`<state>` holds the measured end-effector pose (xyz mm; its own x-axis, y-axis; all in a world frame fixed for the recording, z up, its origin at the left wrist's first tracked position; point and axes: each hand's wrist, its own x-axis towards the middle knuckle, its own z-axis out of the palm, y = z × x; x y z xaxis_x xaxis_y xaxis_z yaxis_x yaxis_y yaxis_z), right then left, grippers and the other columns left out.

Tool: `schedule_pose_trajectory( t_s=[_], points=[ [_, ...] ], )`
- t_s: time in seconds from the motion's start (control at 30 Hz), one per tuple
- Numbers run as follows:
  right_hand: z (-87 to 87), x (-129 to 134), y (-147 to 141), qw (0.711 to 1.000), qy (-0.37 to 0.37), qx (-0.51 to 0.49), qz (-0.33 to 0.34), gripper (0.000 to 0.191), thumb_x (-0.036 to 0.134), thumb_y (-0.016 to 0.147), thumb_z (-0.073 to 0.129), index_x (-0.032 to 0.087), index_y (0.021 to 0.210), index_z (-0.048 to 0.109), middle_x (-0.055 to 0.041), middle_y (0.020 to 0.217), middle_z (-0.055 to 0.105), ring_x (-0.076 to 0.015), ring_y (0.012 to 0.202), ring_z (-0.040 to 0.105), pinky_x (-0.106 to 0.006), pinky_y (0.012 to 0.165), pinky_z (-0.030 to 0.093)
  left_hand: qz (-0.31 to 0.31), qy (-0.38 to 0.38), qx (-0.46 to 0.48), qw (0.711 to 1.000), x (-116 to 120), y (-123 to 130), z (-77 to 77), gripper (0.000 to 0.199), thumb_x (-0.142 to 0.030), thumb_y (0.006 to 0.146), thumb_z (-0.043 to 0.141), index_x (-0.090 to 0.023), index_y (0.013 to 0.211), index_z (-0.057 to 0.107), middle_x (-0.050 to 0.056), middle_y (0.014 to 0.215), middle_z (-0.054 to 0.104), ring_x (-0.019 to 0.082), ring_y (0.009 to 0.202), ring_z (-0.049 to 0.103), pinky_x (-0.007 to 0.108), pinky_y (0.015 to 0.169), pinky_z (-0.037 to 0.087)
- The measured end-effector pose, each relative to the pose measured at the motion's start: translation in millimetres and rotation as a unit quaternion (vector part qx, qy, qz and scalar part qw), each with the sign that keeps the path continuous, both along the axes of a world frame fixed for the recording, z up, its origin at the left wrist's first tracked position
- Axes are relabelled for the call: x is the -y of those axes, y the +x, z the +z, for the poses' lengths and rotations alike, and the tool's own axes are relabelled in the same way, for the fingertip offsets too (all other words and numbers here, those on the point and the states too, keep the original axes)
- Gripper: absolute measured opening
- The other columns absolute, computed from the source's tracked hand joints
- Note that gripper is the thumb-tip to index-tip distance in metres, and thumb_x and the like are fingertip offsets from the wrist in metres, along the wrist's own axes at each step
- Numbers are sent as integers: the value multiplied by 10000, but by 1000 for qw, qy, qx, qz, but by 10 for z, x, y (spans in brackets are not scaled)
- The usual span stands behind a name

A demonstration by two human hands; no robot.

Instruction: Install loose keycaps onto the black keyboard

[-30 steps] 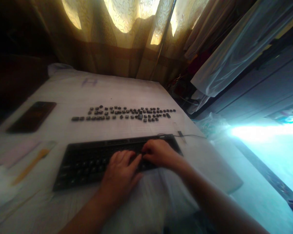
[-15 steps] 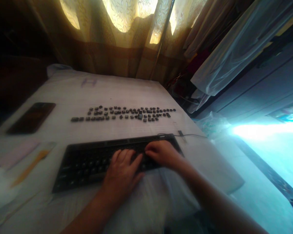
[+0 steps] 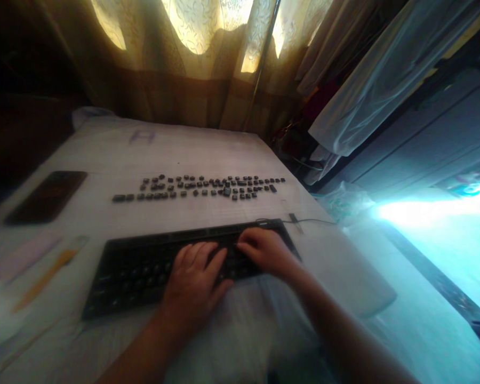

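A black keyboard (image 3: 144,266) lies slightly aslant on the white-covered table (image 3: 208,152). My left hand (image 3: 194,277) rests on its middle with the fingers apart and nothing held. Over the right part of the keyboard is my right hand (image 3: 262,248), its thumb and fingertips pinched together; whatever is between them is too small to make out. Behind the keyboard, several loose black keycaps (image 3: 227,191) lie in uneven rows. Parts of the keyboard are hidden under both hands.
A dark phone (image 3: 48,196) lies at the left. Nearer are a pink object (image 3: 26,256) and a yellow-orange tool (image 3: 46,280). A thin cable (image 3: 316,220) runs right from the keyboard. A plastic bag (image 3: 346,202) sits by the right edge; curtains (image 3: 208,85) hang behind.
My left hand has shifted slightly left on the keyboard. My right hand stays pinched at nearly the same spot. The whole view has moved a little.
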<state>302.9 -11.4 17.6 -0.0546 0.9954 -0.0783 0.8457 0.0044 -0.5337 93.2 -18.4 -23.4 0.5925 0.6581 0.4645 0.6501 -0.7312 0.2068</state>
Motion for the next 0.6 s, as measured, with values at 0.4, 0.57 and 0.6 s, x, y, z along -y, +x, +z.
schedule_pose_trajectory(
  t_s=[0.4, 0.57, 0.6],
  points=[
    [-260, 401, -133, 976, 177, 107, 74, 252, 269, 905, 597, 214, 1098, 750, -140, 1186, 660, -278, 1050, 616, -462, 912, 513, -3, 0, 20, 1000, -9, -135, 20, 253, -320, 924, 541, -185, 1066, 701, 110, 1114, 700, 292, 1055, 604, 522, 974, 440],
    [-296, 432, -84, 965, 261, 37, 15, 258, 276, 935, 541, 193, 1034, 765, -146, 1118, 668, -261, 1034, 626, -430, 904, 526, -4, -3, 20, 1000, -2, -141, 16, 247, -306, 919, 546, -192, 1078, 698, 104, 1106, 707, 290, 1045, 611, 517, 973, 436],
    [-312, 431, -49, 959, 281, 10, -17, 267, 275, 943, 525, 187, 1015, 766, -143, 1090, 671, -250, 1022, 631, -413, 903, 529, -6, -3, 19, 1000, -3, -145, 11, 245, -304, 918, 548, -193, 1077, 698, 102, 1101, 709, 287, 1039, 615, 515, 972, 436]
  ],
)
